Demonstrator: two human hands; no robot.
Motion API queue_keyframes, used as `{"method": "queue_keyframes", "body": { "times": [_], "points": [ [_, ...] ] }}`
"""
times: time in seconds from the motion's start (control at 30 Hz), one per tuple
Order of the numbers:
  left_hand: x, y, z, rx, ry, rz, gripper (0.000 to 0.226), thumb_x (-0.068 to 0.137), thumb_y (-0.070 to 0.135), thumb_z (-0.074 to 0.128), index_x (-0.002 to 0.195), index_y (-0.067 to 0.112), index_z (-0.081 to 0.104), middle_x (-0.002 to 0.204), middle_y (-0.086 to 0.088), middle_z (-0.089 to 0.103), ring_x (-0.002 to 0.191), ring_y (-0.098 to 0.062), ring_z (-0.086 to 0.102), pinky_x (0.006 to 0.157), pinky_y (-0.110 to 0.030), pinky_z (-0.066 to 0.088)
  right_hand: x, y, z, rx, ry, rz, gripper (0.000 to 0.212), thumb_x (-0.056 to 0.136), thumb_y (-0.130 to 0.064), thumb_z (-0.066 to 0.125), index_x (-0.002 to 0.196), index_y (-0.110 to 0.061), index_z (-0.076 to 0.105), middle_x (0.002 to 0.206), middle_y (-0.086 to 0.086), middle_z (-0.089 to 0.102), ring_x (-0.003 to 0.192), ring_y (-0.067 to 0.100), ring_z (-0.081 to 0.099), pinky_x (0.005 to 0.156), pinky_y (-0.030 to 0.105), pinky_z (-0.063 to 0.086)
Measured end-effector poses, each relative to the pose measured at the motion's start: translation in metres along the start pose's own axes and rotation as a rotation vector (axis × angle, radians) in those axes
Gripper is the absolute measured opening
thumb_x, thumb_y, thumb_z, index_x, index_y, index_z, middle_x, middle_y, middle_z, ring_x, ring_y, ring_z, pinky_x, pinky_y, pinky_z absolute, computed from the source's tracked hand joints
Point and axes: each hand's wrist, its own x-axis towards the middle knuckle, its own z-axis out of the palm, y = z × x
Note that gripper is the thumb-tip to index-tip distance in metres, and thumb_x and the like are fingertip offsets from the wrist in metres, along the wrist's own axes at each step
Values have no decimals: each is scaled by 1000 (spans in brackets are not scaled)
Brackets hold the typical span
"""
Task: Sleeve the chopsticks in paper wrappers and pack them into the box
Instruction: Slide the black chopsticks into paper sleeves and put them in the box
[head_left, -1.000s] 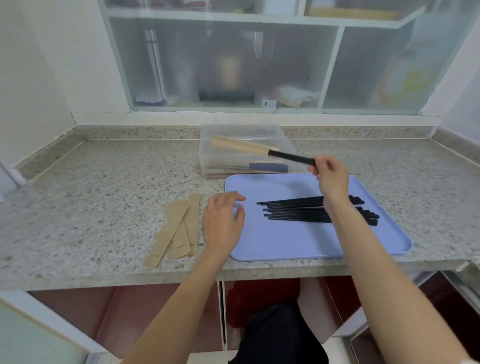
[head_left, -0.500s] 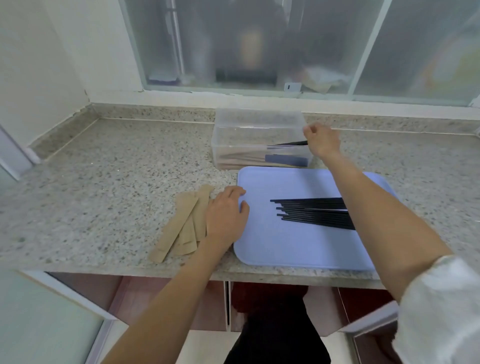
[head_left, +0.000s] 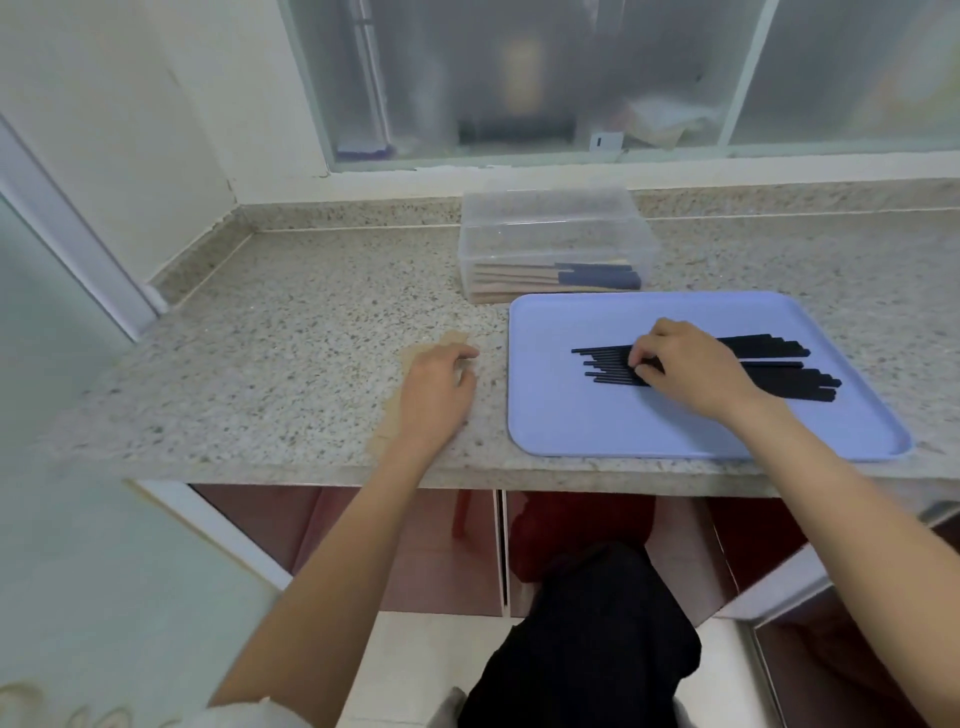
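Our right hand (head_left: 685, 366) is down on the pile of black chopsticks (head_left: 779, 371), fingertips (head_left: 640, 364) curled and pinching at the thin ends, picking out the next pair; whether any are lifted clear of the pile we cannot tell. The loose sticks lie side by side on the blue tray (head_left: 571, 426), tips pointing left, probably so that they cannot roll off and so that each pair comes up already aligned for a sleeve.

Our left hand (head_left: 436, 395) rests on the paper wrappers (head_left: 452, 340) on the granite counter (head_left: 285, 364), fingers loosely bent over them. We judge it is holding the stack still or feeling for one wrapper; the hand hides most of the paper, so we cannot say whether it grips one.

Behind the tray stands the clear box (head_left: 556, 218), open-topped, with sleeved pairs already lying flat inside. It sits just beyond the tray, within easy reach of the right hand. Plenty of bare sticks remain, so the task looks well short of done.
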Motion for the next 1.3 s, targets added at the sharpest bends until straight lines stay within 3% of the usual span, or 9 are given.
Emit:
{"method": "queue_keyframes", "body": {
  "times": [0.17,0.3,0.53,0.67,0.8,0.9,1.0,1.13,1.3],
  "points": [
    [-21,-18,-20,170,97,-12,35,85,10,54,119,13,62,123,-8,61,115,-30,50,95,-36,40,-17,-12,0,-27,-37,-3,6,87,-19,57,90,-21,61,93,-2,63,80,18,54,67,28,37],
    [-31,-32,-31,462,88,-195,47,88,33,56,131,14,50,133,-10,50,121,-31,41,94,-39,38,-25,-22,-1,3,-37,-51,7,85,-13,60,88,-17,64,94,0,65,80,14,54,71,27,37],
    [-25,-45,-36,170,10,-265,49,84,31,65,128,14,53,122,-9,60,111,-28,54,89,-37,45,-34,-17,-2,-83,-52,26,14,89,-18,59,98,-15,69,112,5,56,98,24,56,79,32,43],
    [-24,-46,-39,145,23,-248,48,84,30,67,127,13,54,120,-6,62,108,-25,57,83,-33,43,-36,-24,-2,-320,-59,-44,21,97,-19,43,110,-13,59,114,4,56,105,24,50,85,31,37],
    [-27,-43,-39,201,57,-244,42,89,33,57,126,13,55,120,-7,62,109,-27,57,83,-34,44,-37,-38,1,-445,94,-130,17,92,-2,40,108,-5,44,80,5,61,66,27,49,75,33,34],
    [-28,-37,-44,194,106,-238,40,92,31,49,126,11,56,118,-10,64,108,-29,57,83,-34,43,-35,-53,-6,-295,279,-154,9,88,1,53,93,-4,47,56,2,45,47,25,31,59,32,28],
    [-28,-25,-53,-97,164,-262,38,94,32,52,126,12,57,117,-1,64,106,-21,59,86,-32,44,-38,-66,-7,-92,305,-102,11,98,-12,42,103,-5,48,76,8,54,63,31,47,56,35,34],
    [-23,8,-49,-1134,2,-515,28,98,26,50,118,7,56,103,-4,67,85,-11,65,78,-30,52,-41,-64,3,107,371,-114,14,96,-12,46,107,-9,55,91,7,64,81,29,55,67,36,38],
    [-20,39,-8,-1585,-161,-657,26,102,22,40,106,2,57,104,-8,64,90,-15,62,80,-31,50,-54,-52,16,241,439,-71,12,95,-12,50,102,-16,59,86,-6,63,79,19,54,75,34,33]
  ]
}}
